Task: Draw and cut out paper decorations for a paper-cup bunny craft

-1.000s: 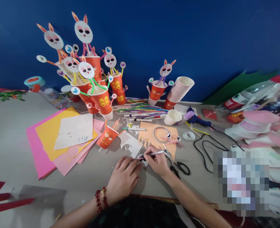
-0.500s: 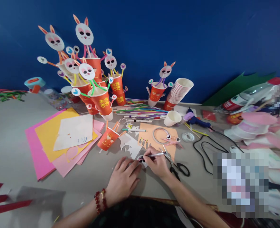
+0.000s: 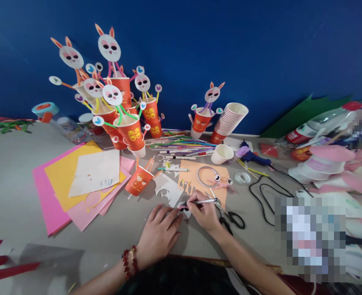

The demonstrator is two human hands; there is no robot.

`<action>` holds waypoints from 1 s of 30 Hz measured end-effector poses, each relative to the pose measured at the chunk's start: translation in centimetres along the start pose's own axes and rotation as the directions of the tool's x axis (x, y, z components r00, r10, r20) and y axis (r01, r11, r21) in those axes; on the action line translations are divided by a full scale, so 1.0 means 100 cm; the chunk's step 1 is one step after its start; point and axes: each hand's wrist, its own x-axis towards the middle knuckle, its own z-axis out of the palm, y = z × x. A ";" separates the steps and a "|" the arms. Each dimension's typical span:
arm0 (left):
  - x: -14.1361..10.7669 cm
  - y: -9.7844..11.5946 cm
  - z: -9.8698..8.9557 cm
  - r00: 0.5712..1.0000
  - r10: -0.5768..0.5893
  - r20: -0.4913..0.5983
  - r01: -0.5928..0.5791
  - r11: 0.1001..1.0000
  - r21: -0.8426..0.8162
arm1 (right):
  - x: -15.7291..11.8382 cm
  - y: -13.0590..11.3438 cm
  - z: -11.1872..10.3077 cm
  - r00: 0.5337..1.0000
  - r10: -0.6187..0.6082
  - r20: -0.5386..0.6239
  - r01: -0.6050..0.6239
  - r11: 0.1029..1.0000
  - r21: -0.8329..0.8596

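Observation:
A small round white paper face point(image 3: 184, 211) with pink patches and dark eyes lies flat on the table between my hands. My left hand point(image 3: 162, 227) rests palm down, its fingers stretched out and the fingertips at the left edge of the face. In my right hand point(image 3: 204, 213) a slim silver-grey pen point(image 3: 210, 200) is pinched, its tip over the upper part of the face. Black-handled scissors point(image 3: 234, 219) lie just right of that hand. Beyond my hands are a cut-up white paper sheet point(image 3: 170, 187) and an orange sheet point(image 3: 185, 172).
Paper cups with rabbit figures point(image 3: 132, 135) stand at the back left, beside stacked coloured paper point(image 3: 56, 184). A tilted cup stack point(image 3: 231, 119), a white cup point(image 3: 222, 154), a blue glue gun point(image 3: 254, 156) with its black cord, and tape point(image 3: 242, 177) are at the right.
My right hand and the pen have shifted slightly to the right over the paper face, showing more of it. My left hand has stayed nearly still.

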 end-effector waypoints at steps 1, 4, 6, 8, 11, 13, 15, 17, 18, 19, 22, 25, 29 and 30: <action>0.000 0.000 0.000 1.000 0.000 -0.002 0.000 1.000 -0.001 | 0.000 0.000 0.000 1.000 -0.001 -0.004 0.001 1.000 -0.011; 0.000 0.001 -0.001 1.000 -0.001 -0.003 0.001 1.000 -0.004 | 0.000 0.000 -0.001 1.000 0.000 0.018 0.001 0.999 -0.052; 0.000 0.001 -0.002 1.000 0.000 0.000 0.000 1.000 -0.003 | 0.000 0.001 0.000 1.000 0.001 0.031 0.001 0.998 -0.066; 0.000 0.001 -0.002 1.000 0.004 0.001 -0.004 1.000 0.000 | 0.000 0.002 0.000 0.999 0.008 0.040 -0.005 0.998 -0.060; 0.000 0.000 -0.001 1.000 0.003 0.003 -0.003 1.000 0.003 | 0.000 0.003 0.001 0.998 0.022 0.055 -0.020 0.999 -0.047; -0.001 0.000 0.000 1.000 0.002 0.009 -0.002 1.000 0.003 | 0.000 0.003 0.001 0.998 0.025 0.058 -0.022 0.999 -0.048; -0.001 -0.001 0.000 1.000 0.001 0.012 -0.001 1.000 0.005 | 0.001 0.002 0.000 0.998 0.021 0.057 -0.019 0.998 -0.052; -0.001 -0.001 0.000 1.000 0.005 0.008 -0.005 1.000 0.009 | 0.001 0.002 0.000 0.998 0.018 0.055 -0.015 0.998 -0.056; 0.000 -0.001 -0.001 1.000 0.007 0.007 -0.007 1.000 0.010 | 0.001 0.002 0.000 0.998 0.017 0.055 -0.013 0.998 -0.057; 0.000 0.000 -0.001 1.000 0.006 0.007 -0.007 1.000 0.011 | 0.001 0.001 0.000 0.998 0.016 0.054 -0.013 0.998 -0.059; 0.001 0.000 -0.003 1.000 0.007 0.031 -0.008 1.000 0.006 | 0.001 0.001 0.000 0.998 0.018 0.060 -0.014 0.998 -0.063; 0.001 0.001 -0.004 0.999 0.004 0.031 -0.004 1.000 -0.006 | 0.001 0.001 -0.001 0.997 0.017 0.075 -0.011 0.997 -0.073; 0.001 0.001 -0.004 0.999 0.002 0.035 -0.002 1.000 -0.011 | 0.001 0.002 -0.001 0.997 0.017 0.079 -0.010 0.996 -0.083; 0.001 0.001 -0.004 0.999 0.002 0.041 -0.002 1.000 -0.010 | 0.001 0.002 -0.001 0.997 0.018 0.079 -0.012 0.997 -0.077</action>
